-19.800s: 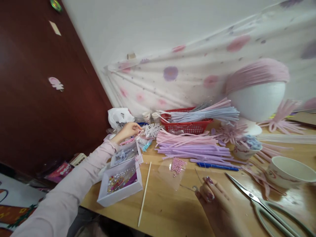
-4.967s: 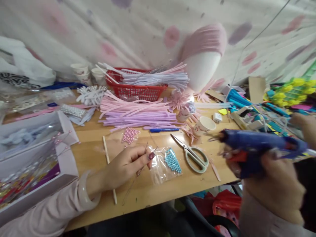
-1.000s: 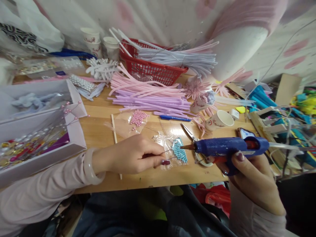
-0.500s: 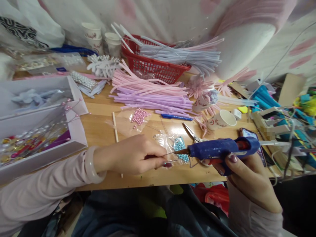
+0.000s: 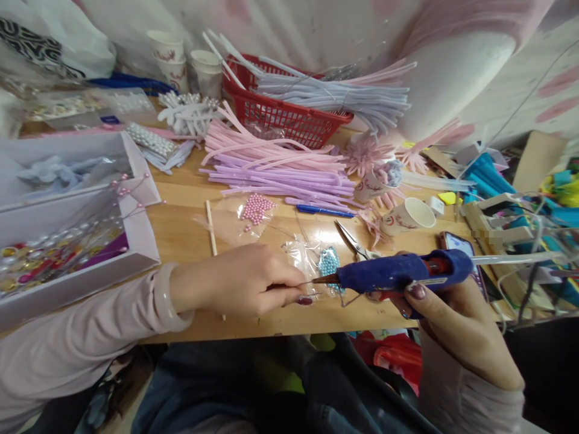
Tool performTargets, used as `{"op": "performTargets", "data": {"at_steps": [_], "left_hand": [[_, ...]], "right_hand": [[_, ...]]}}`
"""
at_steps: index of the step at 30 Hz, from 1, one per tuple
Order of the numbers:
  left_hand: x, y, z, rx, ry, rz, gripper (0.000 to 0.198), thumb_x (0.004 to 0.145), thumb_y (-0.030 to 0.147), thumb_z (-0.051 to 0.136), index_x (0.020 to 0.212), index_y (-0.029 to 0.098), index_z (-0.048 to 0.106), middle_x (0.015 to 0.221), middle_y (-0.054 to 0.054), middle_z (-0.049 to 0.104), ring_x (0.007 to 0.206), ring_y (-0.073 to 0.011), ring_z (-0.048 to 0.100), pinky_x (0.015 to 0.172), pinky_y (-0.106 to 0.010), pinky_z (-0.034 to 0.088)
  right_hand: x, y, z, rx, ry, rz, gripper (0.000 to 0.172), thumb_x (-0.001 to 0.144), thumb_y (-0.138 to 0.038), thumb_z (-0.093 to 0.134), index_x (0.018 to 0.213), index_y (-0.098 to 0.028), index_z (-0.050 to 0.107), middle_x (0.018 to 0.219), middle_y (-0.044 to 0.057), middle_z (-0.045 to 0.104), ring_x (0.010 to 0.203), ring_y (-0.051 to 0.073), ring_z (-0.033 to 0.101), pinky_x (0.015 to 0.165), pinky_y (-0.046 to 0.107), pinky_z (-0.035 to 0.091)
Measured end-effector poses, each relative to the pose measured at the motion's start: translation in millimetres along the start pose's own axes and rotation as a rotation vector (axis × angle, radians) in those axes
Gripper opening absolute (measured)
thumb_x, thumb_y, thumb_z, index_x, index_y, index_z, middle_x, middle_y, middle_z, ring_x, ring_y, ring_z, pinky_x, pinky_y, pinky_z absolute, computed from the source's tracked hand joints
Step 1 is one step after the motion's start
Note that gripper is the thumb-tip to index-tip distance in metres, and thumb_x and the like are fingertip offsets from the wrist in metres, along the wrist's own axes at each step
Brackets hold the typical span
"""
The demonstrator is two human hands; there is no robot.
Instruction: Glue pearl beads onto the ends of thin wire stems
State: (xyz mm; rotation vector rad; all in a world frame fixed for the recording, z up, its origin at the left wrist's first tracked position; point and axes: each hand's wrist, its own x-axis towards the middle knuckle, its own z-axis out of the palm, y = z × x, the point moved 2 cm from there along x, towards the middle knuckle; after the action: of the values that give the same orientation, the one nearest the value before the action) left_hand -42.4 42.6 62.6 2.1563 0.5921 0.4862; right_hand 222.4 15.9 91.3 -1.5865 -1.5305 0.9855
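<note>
My right hand (image 5: 465, 328) is wrapped round the grip of a blue hot glue gun (image 5: 384, 273), a clear glue stick (image 5: 511, 258) jutting from its back. The gun's brown nozzle points left, right at the fingertips of my left hand (image 5: 253, 283). Those fingers are pinched on a thin wire, of which only a short end shows by the nozzle. Just behind the nozzle lies a small clear bag of light-blue beads (image 5: 329, 262). Pink beads (image 5: 257, 209) rest on another clear bag farther back, beside a thin wooden stick (image 5: 211, 229).
Bundles of pink pipe cleaners (image 5: 271, 150) and purple ones (image 5: 280, 181) lie before a red basket (image 5: 289, 117). Scissors (image 5: 353, 240), a blue pen (image 5: 323, 210), a paper cup (image 5: 407, 217) and a phone (image 5: 456, 244) lie near the gun. White boxes (image 5: 140, 235) stand at left.
The glue gun has shifted slightly left, its nozzle closer to my left fingertips. My left hand keeps its pinch in almost the same place.
</note>
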Motion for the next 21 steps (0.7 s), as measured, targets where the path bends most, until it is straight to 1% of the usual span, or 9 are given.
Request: {"op": "performTargets", "data": {"at_steps": [2,4,6,8,11,14,18,21], "left_hand": [[0.2,-0.1,0.5,0.007,-0.009,-0.01,0.029,0.093,0.014,0.053,0.065,0.017,0.055,0.058,0.002,0.058,0.053,-0.0094,0.049,0.053,-0.024,0.032],[0.4,-0.4,0.6,0.025,-0.015,-0.022,0.031,0.094,0.015,0.052,0.064,0.018,0.054,0.057,0.003,0.057,0.052,-0.0094,0.048,0.053,-0.024,0.032],[0.7,-0.5,0.5,0.042,-0.017,-0.025,0.031,0.094,0.015,0.052,0.063,0.018,0.054,0.057,0.002,0.058,0.053,-0.0098,0.048,0.053,-0.025,0.032],[0.8,-0.7,0.5,0.052,-0.018,-0.022,0.03,0.094,0.014,0.052,0.064,0.018,0.054,0.059,0.002,0.059,0.054,-0.0102,0.049,0.053,-0.025,0.032],[0.8,-1.3,0.9,0.067,-0.017,-0.026,0.03,0.095,0.015,0.052,0.065,0.018,0.055,0.059,0.002,0.059,0.055,-0.0104,0.05,0.054,-0.025,0.032],[1.1,-2.0,1.3,0.084,-0.025,-0.035,0.03,0.095,0.015,0.053,0.065,0.018,0.054,0.059,0.003,0.058,0.055,-0.0103,0.05,0.053,-0.025,0.031],[1.1,-2.5,1.3,0.08,-0.036,-0.051,0.03,0.095,0.015,0.052,0.065,0.018,0.056,0.06,0.002,0.061,0.055,-0.0104,0.051,0.054,-0.024,0.032],[1.0,-2.4,1.4,0.068,-0.031,-0.051,0.029,0.094,0.015,0.053,0.066,0.018,0.058,0.06,0.001,0.063,0.055,-0.0106,0.051,0.054,-0.025,0.032]], "right_hand": [[2.2,0.6,-2.4,-0.059,-0.054,-0.04,0.033,0.075,-0.052,0.077,0.068,-0.021,0.07,0.058,0.002,0.062,0.05,0.015,0.051,0.047,0.026,0.043],[4.0,-0.1,-3.5,-0.103,-0.061,-0.053,0.031,0.077,-0.051,0.076,0.073,-0.021,0.074,0.064,0.004,0.066,0.053,0.016,0.054,0.051,0.027,0.049],[5.2,-1.7,-2.5,-0.124,-0.07,-0.054,0.032,0.076,-0.052,0.076,0.072,-0.021,0.073,0.067,0.004,0.067,0.056,0.018,0.058,0.056,0.029,0.053],[5.9,-3.1,-0.8,-0.134,-0.067,-0.045,0.033,0.073,-0.053,0.077,0.068,-0.021,0.07,0.065,0.003,0.066,0.057,0.019,0.06,0.057,0.029,0.055],[6.2,-4.2,0.4,-0.156,-0.035,-0.042,0.034,0.07,-0.053,0.079,0.068,-0.021,0.068,0.062,0.003,0.066,0.059,0.022,0.062,0.057,0.03,0.056],[6.6,-4.2,0.1,-0.179,-0.054,-0.049,0.035,0.074,-0.055,0.077,0.071,-0.021,0.069,0.064,0.005,0.069,0.061,0.022,0.063,0.059,0.031,0.056],[6.8,-2.4,-2.5,-0.222,-0.052,-0.063,0.035,0.075,-0.055,0.075,0.071,-0.02,0.071,0.062,0.005,0.068,0.061,0.021,0.062,0.058,0.03,0.054],[5.9,-0.1,-1.7,-0.215,-0.066,-0.068,0.037,0.076,-0.057,0.074,0.075,-0.02,0.072,0.068,0.006,0.072,0.063,0.022,0.063,0.06,0.032,0.054]]}}
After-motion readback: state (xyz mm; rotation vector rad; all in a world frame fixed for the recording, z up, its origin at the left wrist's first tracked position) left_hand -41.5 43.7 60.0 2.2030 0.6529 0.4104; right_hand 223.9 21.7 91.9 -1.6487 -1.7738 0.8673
